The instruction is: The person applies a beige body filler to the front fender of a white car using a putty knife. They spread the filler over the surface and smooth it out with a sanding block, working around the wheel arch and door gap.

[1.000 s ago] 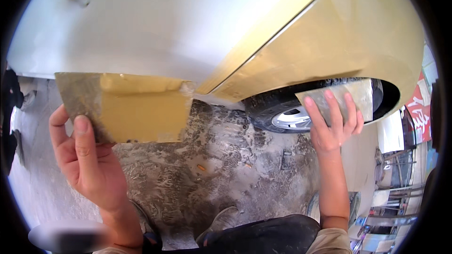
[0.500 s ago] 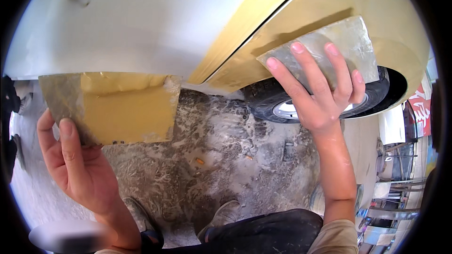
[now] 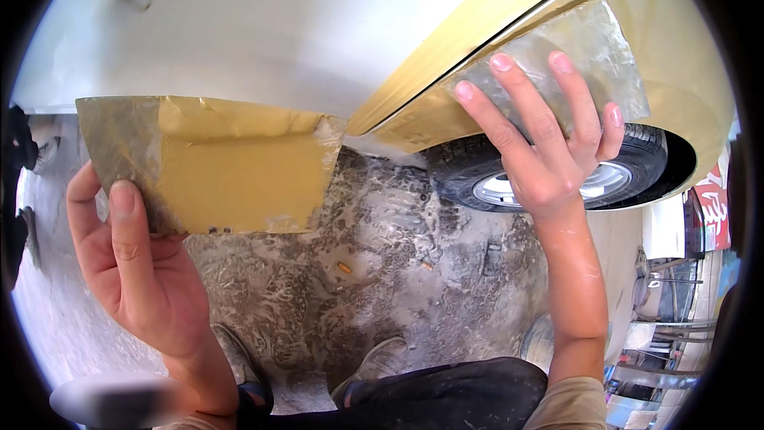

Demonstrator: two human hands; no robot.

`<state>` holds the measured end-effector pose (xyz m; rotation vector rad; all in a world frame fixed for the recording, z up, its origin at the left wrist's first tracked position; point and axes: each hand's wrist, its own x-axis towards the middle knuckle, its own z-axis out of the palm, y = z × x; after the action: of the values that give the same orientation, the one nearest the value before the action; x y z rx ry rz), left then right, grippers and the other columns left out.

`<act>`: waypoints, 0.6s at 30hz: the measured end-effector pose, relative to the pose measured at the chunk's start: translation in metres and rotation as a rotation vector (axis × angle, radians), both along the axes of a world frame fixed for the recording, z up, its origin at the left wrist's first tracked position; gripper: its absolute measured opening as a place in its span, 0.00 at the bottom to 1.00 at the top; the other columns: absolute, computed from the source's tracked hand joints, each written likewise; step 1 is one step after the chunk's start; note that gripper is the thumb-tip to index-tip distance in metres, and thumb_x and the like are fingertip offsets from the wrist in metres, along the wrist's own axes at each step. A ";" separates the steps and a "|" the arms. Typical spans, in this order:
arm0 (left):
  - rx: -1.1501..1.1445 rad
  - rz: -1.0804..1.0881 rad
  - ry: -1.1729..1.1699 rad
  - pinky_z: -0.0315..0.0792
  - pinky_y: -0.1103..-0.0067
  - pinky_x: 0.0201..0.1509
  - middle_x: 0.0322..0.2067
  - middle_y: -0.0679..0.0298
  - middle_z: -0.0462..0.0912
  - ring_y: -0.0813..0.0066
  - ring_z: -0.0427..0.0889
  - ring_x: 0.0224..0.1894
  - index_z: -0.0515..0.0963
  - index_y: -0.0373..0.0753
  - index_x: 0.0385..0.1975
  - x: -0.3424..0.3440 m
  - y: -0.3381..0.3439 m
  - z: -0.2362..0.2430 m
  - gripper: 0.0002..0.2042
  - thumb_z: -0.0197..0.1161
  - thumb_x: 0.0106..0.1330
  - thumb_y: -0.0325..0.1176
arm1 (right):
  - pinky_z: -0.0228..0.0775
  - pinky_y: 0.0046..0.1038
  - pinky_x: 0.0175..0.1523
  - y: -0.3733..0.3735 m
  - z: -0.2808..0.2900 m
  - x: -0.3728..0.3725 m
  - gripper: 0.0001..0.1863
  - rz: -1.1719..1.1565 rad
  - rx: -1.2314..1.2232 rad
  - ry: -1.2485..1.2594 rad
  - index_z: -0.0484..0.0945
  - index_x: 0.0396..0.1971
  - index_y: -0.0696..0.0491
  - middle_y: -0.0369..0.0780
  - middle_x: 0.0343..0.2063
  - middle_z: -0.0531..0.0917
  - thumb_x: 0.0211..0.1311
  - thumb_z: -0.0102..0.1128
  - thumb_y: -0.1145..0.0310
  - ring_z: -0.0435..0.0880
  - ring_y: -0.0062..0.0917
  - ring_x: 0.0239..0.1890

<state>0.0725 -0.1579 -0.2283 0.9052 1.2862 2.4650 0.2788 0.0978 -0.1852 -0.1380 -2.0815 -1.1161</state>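
Between thumb and fingers, my left hand (image 3: pixel 143 271) grips a flat metal plate (image 3: pixel 119 143) by its lower left corner. Yellow body filler (image 3: pixel 243 179) coats most of that plate. My right hand (image 3: pixel 549 139) holds a wide grey spreader (image 3: pixel 585 52), its fingers spread over the face; the thumb is hidden. The spreader lies against the yellow-coated car fender (image 3: pixel 676 56), its upper edge close to the dark panel gap. Left of that gap runs a yellow filler strip (image 3: pixel 446 24) along the edge of the pale car door (image 3: pixel 263 32).
A wheel (image 3: pixel 477 167) sits under the fender arch, below my right hand. The stained floor (image 3: pixel 382 247) carries small orange bits. My shoes (image 3: pixel 378 362) stand near the bottom edge. Racks and clutter (image 3: pixel 668 318) are at the far right. A blurred pale object (image 3: pixel 111 400) shows lower left.
The spreader has moved up and slightly right on the fender, toward the panel gap. The plate with filler has shifted a little up and right in view.
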 end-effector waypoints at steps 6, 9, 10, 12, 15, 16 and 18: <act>0.009 -0.008 -0.008 0.75 0.78 0.54 0.49 0.53 0.80 0.73 0.81 0.50 0.63 0.27 0.59 -0.001 0.000 -0.001 0.16 0.48 0.75 0.26 | 0.37 0.32 0.74 -0.001 0.002 -0.001 0.14 0.018 -0.030 -0.014 0.87 0.39 0.27 0.22 0.48 0.85 0.61 0.57 0.65 0.75 0.25 0.58; 0.019 -0.033 -0.006 0.75 0.78 0.54 0.49 0.53 0.80 0.73 0.81 0.51 0.64 0.27 0.59 0.000 0.001 -0.001 0.16 0.48 0.75 0.26 | 0.38 0.32 0.74 -0.001 0.002 -0.001 0.15 0.016 -0.037 -0.013 0.87 0.40 0.26 0.22 0.48 0.84 0.61 0.58 0.66 0.75 0.25 0.58; 0.021 -0.046 0.000 0.75 0.78 0.54 0.49 0.53 0.80 0.73 0.81 0.51 0.64 0.27 0.58 -0.001 0.001 -0.001 0.15 0.48 0.75 0.26 | 0.39 0.32 0.74 0.000 0.000 -0.001 0.15 0.017 -0.042 -0.010 0.87 0.40 0.26 0.22 0.48 0.84 0.61 0.59 0.66 0.75 0.25 0.59; 0.015 -0.052 0.006 0.75 0.78 0.54 0.50 0.53 0.80 0.73 0.81 0.51 0.64 0.27 0.58 -0.001 0.002 -0.001 0.15 0.48 0.75 0.26 | 0.40 0.33 0.73 0.002 -0.004 0.004 0.14 0.008 -0.040 0.004 0.87 0.40 0.27 0.21 0.49 0.84 0.61 0.59 0.65 0.75 0.24 0.58; -0.007 -0.037 0.010 0.75 0.78 0.54 0.50 0.53 0.79 0.73 0.81 0.51 0.64 0.27 0.58 0.001 0.005 0.001 0.15 0.48 0.76 0.26 | 0.43 0.34 0.73 0.008 -0.016 0.020 0.11 -0.011 -0.024 0.040 0.87 0.40 0.28 0.18 0.49 0.84 0.62 0.60 0.61 0.76 0.24 0.58; -0.012 -0.035 0.013 0.75 0.78 0.54 0.50 0.53 0.79 0.73 0.81 0.51 0.64 0.28 0.58 0.001 0.006 0.002 0.15 0.48 0.76 0.26 | 0.42 0.34 0.73 0.010 -0.021 0.025 0.11 -0.009 -0.022 0.053 0.87 0.40 0.27 0.18 0.49 0.84 0.62 0.60 0.61 0.76 0.24 0.58; -0.010 -0.014 0.000 0.74 0.77 0.54 0.50 0.53 0.79 0.73 0.81 0.51 0.64 0.28 0.59 0.002 0.006 0.002 0.15 0.48 0.76 0.26 | 0.44 0.33 0.73 0.015 -0.025 0.036 0.12 -0.030 0.005 0.051 0.85 0.44 0.26 0.18 0.50 0.83 0.63 0.61 0.59 0.74 0.25 0.59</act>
<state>0.0746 -0.1514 -0.2262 0.9088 1.2868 2.4459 0.3152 0.1124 -0.2104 -0.1939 -2.0371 -1.1245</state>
